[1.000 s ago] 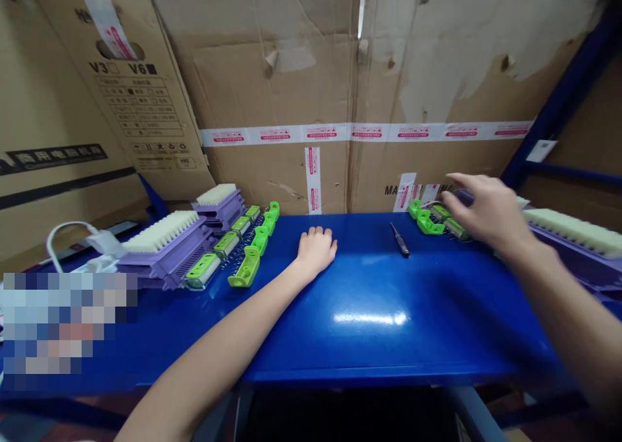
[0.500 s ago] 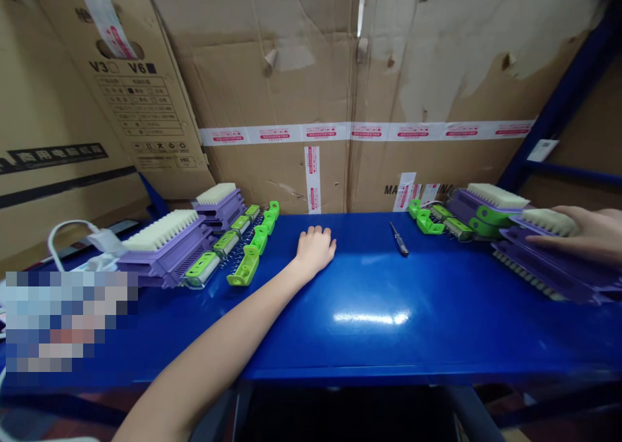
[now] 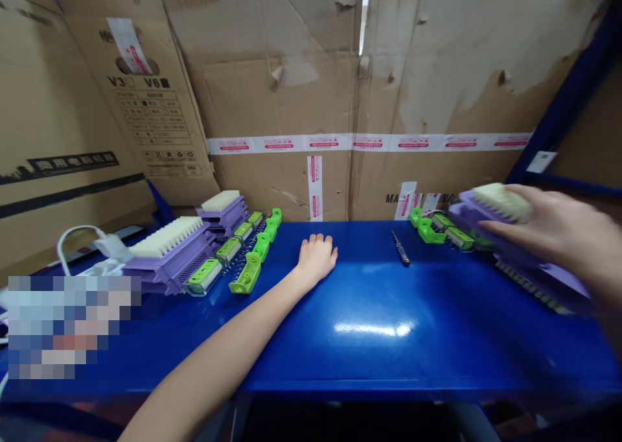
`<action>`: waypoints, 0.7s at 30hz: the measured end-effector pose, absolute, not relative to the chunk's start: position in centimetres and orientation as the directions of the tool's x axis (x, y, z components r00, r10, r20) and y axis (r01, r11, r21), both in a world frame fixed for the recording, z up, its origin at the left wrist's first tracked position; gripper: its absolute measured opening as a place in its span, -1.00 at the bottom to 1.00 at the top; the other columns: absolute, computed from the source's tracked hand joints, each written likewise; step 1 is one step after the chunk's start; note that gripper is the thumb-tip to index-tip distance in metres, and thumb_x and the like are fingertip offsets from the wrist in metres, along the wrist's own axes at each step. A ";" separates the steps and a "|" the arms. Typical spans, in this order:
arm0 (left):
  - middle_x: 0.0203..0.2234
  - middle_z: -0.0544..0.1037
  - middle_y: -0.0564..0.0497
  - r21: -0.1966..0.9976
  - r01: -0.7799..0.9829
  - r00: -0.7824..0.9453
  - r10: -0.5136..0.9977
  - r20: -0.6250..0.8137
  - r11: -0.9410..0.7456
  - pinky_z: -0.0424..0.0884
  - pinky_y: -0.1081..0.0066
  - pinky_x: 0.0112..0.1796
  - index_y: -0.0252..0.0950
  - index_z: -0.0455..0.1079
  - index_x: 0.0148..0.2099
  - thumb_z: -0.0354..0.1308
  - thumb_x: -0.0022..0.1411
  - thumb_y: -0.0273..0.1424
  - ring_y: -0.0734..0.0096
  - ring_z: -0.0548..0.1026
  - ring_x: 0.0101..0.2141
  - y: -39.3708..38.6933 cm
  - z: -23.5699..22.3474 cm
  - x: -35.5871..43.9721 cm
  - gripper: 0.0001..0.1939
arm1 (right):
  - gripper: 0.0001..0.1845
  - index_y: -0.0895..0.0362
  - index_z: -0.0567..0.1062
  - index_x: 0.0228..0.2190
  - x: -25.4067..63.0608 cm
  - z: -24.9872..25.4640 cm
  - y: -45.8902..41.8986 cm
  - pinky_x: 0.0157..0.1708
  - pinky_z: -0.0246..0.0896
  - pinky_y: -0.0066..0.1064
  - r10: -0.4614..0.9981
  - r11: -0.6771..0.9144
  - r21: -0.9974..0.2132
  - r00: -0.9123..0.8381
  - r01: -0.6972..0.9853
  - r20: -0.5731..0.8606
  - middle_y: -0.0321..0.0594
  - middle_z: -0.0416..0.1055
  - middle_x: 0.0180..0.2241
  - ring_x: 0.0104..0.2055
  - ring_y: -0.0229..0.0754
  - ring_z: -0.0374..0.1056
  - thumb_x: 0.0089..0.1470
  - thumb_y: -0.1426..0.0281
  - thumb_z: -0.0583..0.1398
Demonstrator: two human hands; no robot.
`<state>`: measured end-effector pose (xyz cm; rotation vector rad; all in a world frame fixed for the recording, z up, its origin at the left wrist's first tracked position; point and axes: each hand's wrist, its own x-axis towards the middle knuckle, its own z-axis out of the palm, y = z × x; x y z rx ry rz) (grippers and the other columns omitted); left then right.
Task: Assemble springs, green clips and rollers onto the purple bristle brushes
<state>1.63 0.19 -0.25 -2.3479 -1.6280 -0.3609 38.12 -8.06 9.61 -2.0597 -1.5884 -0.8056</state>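
My left hand [image 3: 317, 258] lies palm down on the blue tabletop, fingers stretched forward and slightly apart, holding nothing. On the right, my right hand [image 3: 544, 228] grips a purple brush block [image 3: 469, 210] with cream bristles, thumb along its near side and fingers over the top. This block is slightly blurred and hides part of the pile behind it. Below the hand lies another purple brush block [image 3: 549, 277], bristles down. A screwdriver [image 3: 401, 249] rests on the table between the two hands.
Stacked purple brush blocks [image 3: 168, 254] stand at the left, beside metal-sided green pieces [image 3: 228, 250] and bright green brackets [image 3: 247, 275]. More green brackets [image 3: 430, 232] lie at the back right. A white plug with cable [image 3: 113, 242] is far left. Cardboard [image 3: 272, 98] walls the back.
My right hand has moved left and a little up with the purple brush block, which now covers part of the pile behind. My left hand stays in place; the view has tilted slightly.
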 end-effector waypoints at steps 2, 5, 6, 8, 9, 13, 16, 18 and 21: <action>-0.16 0.48 -0.22 -0.067 0.941 0.333 0.877 0.347 -0.331 0.34 0.20 -0.17 -0.37 0.35 -0.04 -0.09 0.32 -0.30 0.10 0.42 -0.11 0.1 -0.2 1.6 -0.68 | -0.23 0.05 0.32 0.10 32.2 9.5 -7.3 -0.46 0.12 -0.29 0.800 -0.166 0.021 0.122 0.986 0.588 0.05 0.43 -0.19 -0.27 0.06 0.37 -0.07 -0.09 0.16; -0.16 0.49 -0.21 -0.045 0.946 0.314 0.874 0.370 -0.321 0.34 0.20 -0.16 -0.40 0.28 0.04 -0.07 0.30 -0.30 0.10 0.43 -0.11 -0.1 0.0 1.6 -0.64 | -0.32 0.06 0.29 0.14 25.5 7.5 -5.1 -0.37 0.18 -0.28 0.873 -0.014 0.033 -0.004 0.999 0.487 0.04 0.39 -0.16 -0.21 0.07 0.38 0.02 0.05 0.15; -0.15 0.49 -0.21 -0.037 0.947 0.310 0.874 0.376 -0.320 0.34 0.21 -0.15 -0.41 0.24 0.10 -0.06 0.30 -0.31 0.10 0.44 -0.11 -0.2 0.0 1.6 -0.61 | -0.33 0.06 0.28 0.14 24.0 6.6 -4.2 -0.33 0.20 -0.28 0.892 0.066 0.028 -0.072 0.997 0.446 0.03 0.37 -0.14 -0.19 0.06 0.37 0.03 0.08 0.16; -0.13 0.47 -0.23 -0.015 0.950 0.293 0.871 0.395 -0.312 0.35 0.21 -0.14 -0.42 0.10 0.21 -0.05 0.28 -0.32 0.10 0.44 -0.11 -0.2 0.0 1.6 -0.51 | -0.30 0.06 0.28 0.14 21.7 4.9 -2.6 -0.28 0.23 -0.26 0.918 0.145 -0.002 -0.134 0.989 0.373 0.03 0.35 -0.11 -0.16 0.07 0.37 -0.01 0.09 0.20; -0.11 0.46 -0.23 -0.002 0.951 0.284 0.869 0.406 -0.310 0.35 0.20 -0.14 -0.43 0.04 0.24 -0.05 0.28 -0.32 0.10 0.44 -0.11 -0.3 0.0 1.6 -0.47 | -0.30 0.05 0.29 0.13 20.9 4.2 -1.9 -0.27 0.24 -0.25 0.926 0.177 -0.014 -0.161 0.984 0.342 0.02 0.35 -0.11 -0.14 0.08 0.37 -0.02 0.09 0.20; 0.02 0.34 -0.26 0.047 0.939 0.283 0.842 0.460 -0.341 0.35 0.23 -0.11 -0.36 -0.07 0.30 -0.04 0.27 -0.34 0.11 0.40 -0.04 -0.2 -0.2 1.5 -0.40 | -0.32 0.09 0.27 0.14 18.3 3.0 -0.4 -0.20 0.26 -0.13 0.933 0.226 -0.058 -0.199 0.972 0.301 0.08 0.31 -0.04 -0.06 0.17 0.34 0.01 0.11 0.17; 0.14 0.21 -0.24 0.049 0.907 0.341 0.799 0.496 -0.418 0.32 0.19 -0.06 -0.23 -0.08 0.31 -0.01 0.23 -0.38 0.09 0.32 0.05 0.0 -0.2 1.3 -0.37 | -0.34 0.11 0.26 0.12 17.1 3.0 -0.3 -0.19 0.26 -0.09 0.938 0.218 -0.106 -0.178 0.970 0.298 0.13 0.27 0.00 -0.01 0.20 0.30 0.00 0.16 0.18; 0.21 0.13 -0.21 0.007 0.862 0.431 0.741 0.514 -0.506 0.26 0.12 0.01 -0.14 -0.06 0.31 0.01 0.19 -0.41 0.07 0.24 0.13 0.1 -0.2 1.1 -0.34 | -0.35 0.11 0.25 0.12 16.8 2.7 -0.2 -0.16 0.27 -0.08 0.931 0.233 -0.146 -0.177 0.962 0.320 0.12 0.25 0.02 0.01 0.19 0.28 -0.01 0.21 0.20; 0.27 0.07 -0.17 -0.082 0.746 0.598 0.611 0.519 -0.661 0.01 0.05 0.17 -0.18 -0.04 0.32 0.03 0.12 -0.47 0.09 0.05 0.25 0.2 0.0 0.9 -0.28 | -0.34 0.14 0.22 0.12 17.3 1.8 -0.2 -0.03 0.23 -0.11 0.879 0.395 -0.218 -0.297 0.893 0.374 0.10 0.19 0.09 0.09 0.10 0.22 -0.03 0.31 0.20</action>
